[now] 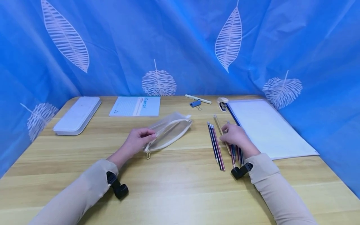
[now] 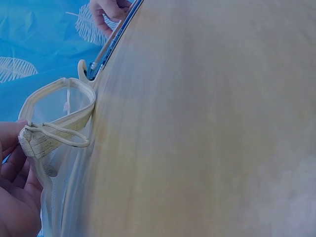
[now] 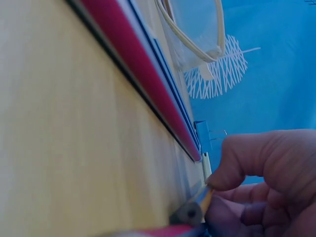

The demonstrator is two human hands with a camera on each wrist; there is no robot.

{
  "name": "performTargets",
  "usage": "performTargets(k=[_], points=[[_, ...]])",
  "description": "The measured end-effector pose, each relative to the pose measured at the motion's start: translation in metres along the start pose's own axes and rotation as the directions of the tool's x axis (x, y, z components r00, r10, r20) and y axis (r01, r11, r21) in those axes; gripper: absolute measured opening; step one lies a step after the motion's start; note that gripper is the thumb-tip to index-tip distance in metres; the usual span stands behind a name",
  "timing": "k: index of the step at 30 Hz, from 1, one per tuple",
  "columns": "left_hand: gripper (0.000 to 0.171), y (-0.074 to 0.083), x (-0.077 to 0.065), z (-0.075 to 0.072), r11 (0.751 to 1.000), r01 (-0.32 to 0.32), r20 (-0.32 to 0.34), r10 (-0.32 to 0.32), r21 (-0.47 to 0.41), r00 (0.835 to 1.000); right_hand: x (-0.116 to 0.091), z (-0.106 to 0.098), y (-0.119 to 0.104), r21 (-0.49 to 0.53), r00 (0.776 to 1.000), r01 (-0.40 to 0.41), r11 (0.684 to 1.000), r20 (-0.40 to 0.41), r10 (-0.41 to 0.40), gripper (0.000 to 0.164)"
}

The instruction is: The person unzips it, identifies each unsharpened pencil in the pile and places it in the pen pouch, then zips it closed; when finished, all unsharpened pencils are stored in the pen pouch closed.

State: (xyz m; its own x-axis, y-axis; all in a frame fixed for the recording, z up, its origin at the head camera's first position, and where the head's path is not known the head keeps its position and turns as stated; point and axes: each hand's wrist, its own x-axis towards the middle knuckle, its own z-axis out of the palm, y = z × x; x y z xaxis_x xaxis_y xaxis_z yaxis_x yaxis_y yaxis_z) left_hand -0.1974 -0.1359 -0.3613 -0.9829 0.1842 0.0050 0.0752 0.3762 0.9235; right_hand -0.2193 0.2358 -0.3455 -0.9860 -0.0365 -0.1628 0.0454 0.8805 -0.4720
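Observation:
My left hand (image 1: pixel 137 140) pinches the near corner of a sheer, cream-edged zip pouch (image 1: pixel 168 142) between thumb and fingers. The pouch's mouth gapes, and a loop pull hangs from the held corner, also plain in the left wrist view. To the right, my right hand (image 1: pixel 234 136) is over a loose group of pencils (image 1: pixel 234 156), its thumb and fingertips pinching a plain wood-coloured pencil (image 1: pixel 218 126). In the right wrist view the fingertips meet on that pencil (image 3: pixel 205 197). Several striped pencils (image 1: pixel 216 148) lie side by side just left of this hand.
Behind stand a white pencil case (image 1: pixel 77 115), a Gambit notebook (image 1: pixel 135 106), a pale pen (image 1: pixel 198 99), a blue binder clip (image 1: pixel 195 103) and a stapler (image 1: pixel 222 104). A white paper pad (image 1: pixel 270 128) lies right of the right hand. Blue cloth (image 1: pixel 185 47) borders the table.

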Motion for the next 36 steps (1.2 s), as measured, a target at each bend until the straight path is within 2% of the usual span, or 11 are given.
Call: performTargets(k=[2, 4, 7, 11, 15, 17, 19, 21, 30, 33, 36], points=[[0.022, 0.0, -0.001, 0.0, 1.0, 0.004, 0.0, -0.004, -0.006, 1.0, 0.0, 0.0, 0.002, 0.076, 1.0, -0.01, 0.997, -0.002, 0.01, 0.05], [0.022, -0.001, -0.001, 0.0, 1.0, 0.007, 0.0, -0.007, -0.008, 1.0, -0.001, 0.0, 0.004, 0.2, 1.0, -0.014, 0.98, -0.002, 0.015, 0.052], [0.022, -0.001, -0.001, 0.0, 1.0, 0.005, -0.003, -0.005, -0.009, 1.0, -0.002, 0.001, 0.006, 0.423, 1.0, 0.001, 0.906, 0.001, -0.002, 0.056], [0.022, -0.001, -0.002, 0.0, 1.0, -0.004, -0.005, 0.004, -0.012, 1.0, -0.005, 0.005, 0.004, 0.699, 1.0, -0.003, 0.715, 0.021, -0.017, 0.062], [0.022, 0.0, -0.002, 0.0, 1.0, -0.009, -0.004, 0.009, -0.016, 1.0, -0.009, 0.011, -0.002, 0.876, 0.999, -0.034, 0.481, 0.045, -0.011, 0.058], [0.022, 0.0, -0.002, -0.001, 1.0, -0.007, -0.005, 0.007, -0.014, 1.0, -0.012, 0.016, -0.009, 0.919, 0.998, -0.039, 0.392, 0.051, -0.02, 0.056], [0.023, 0.0, -0.002, -0.001, 1.0, -0.004, -0.006, 0.004, -0.013, 1.0, -0.014, 0.021, -0.016, 0.94, 0.998, -0.047, 0.337, 0.061, -0.031, 0.055], [0.023, 0.0, -0.002, -0.001, 1.0, -0.001, -0.006, 0.001, -0.009, 1.0, -0.016, 0.027, -0.025, 0.949, 0.997, -0.054, 0.31, 0.067, -0.032, 0.054], [0.022, 0.007, 0.0, 0.002, 1.0, -0.014, 0.003, 0.014, 0.023, 1.0, -0.026, 0.051, -0.07, 0.962, 0.993, -0.116, 0.246, 0.122, -0.007, 0.043], [0.021, 0.009, 0.001, 0.003, 1.0, 0.001, -0.003, -0.001, 0.012, 1.0, -0.033, 0.06, -0.082, 0.962, 0.99, -0.13, 0.241, 0.139, -0.022, 0.039], [0.021, 0.009, 0.002, 0.004, 1.0, 0.011, -0.011, -0.011, -0.001, 1.0, -0.041, 0.07, -0.091, 0.956, 0.985, -0.146, 0.253, 0.164, -0.051, 0.036]])
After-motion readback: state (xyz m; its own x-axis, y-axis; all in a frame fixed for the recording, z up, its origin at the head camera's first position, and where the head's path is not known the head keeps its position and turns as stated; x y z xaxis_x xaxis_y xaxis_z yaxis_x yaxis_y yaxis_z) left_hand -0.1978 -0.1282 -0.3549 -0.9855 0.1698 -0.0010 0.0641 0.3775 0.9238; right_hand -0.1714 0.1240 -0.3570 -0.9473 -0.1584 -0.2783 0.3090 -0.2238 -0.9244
